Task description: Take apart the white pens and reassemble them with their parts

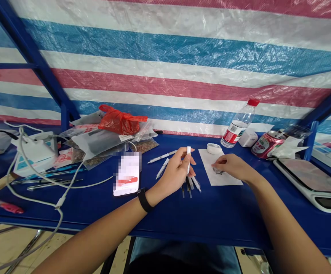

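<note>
My left hand [179, 166] is closed around a white pen barrel [188, 160], which it keeps nearly upright. Below that hand lie several pen parts [191, 183], among them thin dark refills. Two more white pens [162, 156] rest on its far left side, one lying at a slant. My right hand [234, 166] is over a white sheet of paper [211, 177], thumb and fingers pinched together at a little group of small greyish parts [218, 171]. Whatever is between those fingertips is hidden. A round white container [213, 148] sits at the paper's far edge.
Left of my hands lies a lit phone [127, 174] with a white cable [96, 185]. Bags [102, 142] pile up behind it. A water bottle [238, 123], a drink can [268, 144] and a kitchen scale [314, 179] stand to the right on the blue table [211, 217].
</note>
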Demonstrator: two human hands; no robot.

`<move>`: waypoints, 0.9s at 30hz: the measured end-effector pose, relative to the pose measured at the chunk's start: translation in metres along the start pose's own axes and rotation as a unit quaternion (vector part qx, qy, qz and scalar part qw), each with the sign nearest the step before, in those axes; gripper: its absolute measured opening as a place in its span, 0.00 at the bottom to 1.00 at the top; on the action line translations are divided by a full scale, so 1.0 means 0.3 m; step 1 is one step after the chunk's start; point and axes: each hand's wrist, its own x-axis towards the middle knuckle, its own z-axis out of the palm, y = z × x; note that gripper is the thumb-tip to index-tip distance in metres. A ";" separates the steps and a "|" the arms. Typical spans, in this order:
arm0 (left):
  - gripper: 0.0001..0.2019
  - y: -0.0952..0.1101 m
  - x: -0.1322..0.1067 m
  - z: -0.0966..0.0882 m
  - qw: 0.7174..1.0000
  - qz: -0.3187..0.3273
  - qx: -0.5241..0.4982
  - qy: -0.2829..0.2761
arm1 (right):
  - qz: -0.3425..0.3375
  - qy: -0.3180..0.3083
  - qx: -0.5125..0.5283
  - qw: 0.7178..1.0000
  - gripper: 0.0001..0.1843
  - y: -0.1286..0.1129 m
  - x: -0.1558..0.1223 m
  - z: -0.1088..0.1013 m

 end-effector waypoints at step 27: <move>0.14 0.120 0.023 -0.178 0.704 -0.037 0.705 0.080 | -0.139 0.052 -0.240 0.959 0.05 -0.261 -0.226 0.263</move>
